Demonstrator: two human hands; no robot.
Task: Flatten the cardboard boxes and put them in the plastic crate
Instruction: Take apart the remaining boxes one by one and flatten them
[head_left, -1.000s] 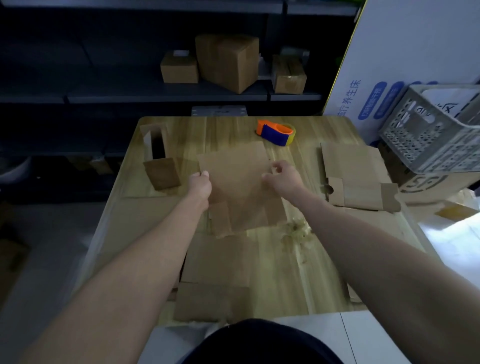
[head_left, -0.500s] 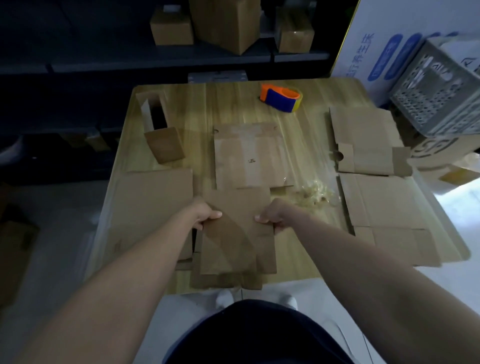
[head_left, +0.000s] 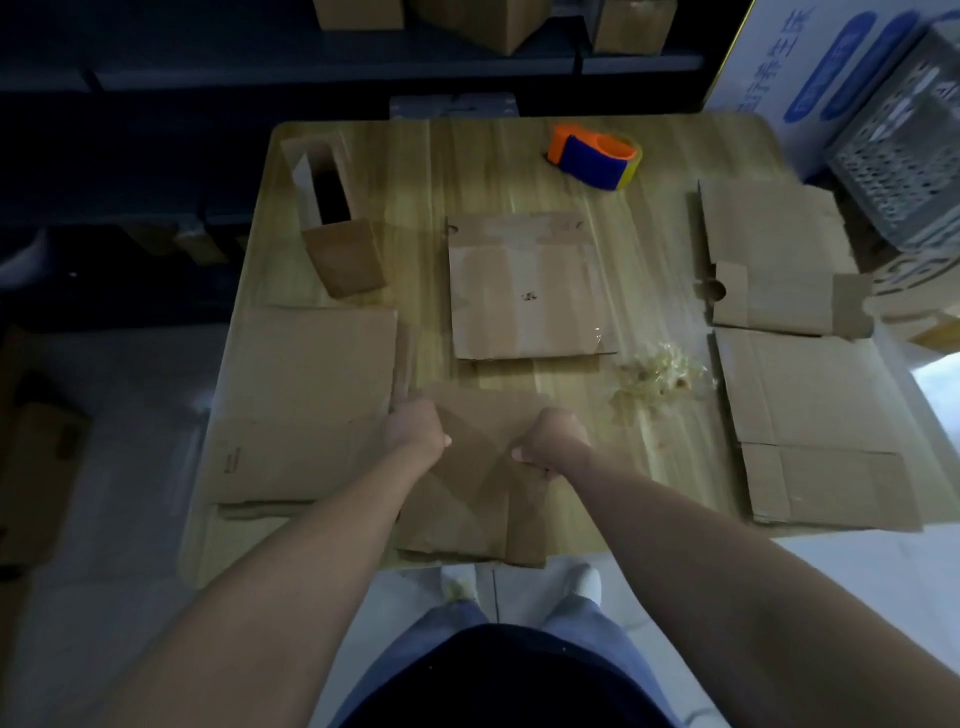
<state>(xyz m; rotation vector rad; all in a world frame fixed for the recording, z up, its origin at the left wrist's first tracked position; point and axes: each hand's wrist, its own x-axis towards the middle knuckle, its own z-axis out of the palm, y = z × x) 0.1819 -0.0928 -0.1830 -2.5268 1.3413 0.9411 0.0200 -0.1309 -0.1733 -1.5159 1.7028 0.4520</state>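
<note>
My left hand (head_left: 418, 434) and right hand (head_left: 556, 436) grip the flattened brown cardboard box (head_left: 478, 493) between them | long axis toward me | grey perforated plastic crate (head_left: 893, 171) far forward-right, nearer right hand.

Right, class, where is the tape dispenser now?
In the head view the tape dispenser sits near the table's far edge, right of centre, just beyond the middle flat box.
</note>
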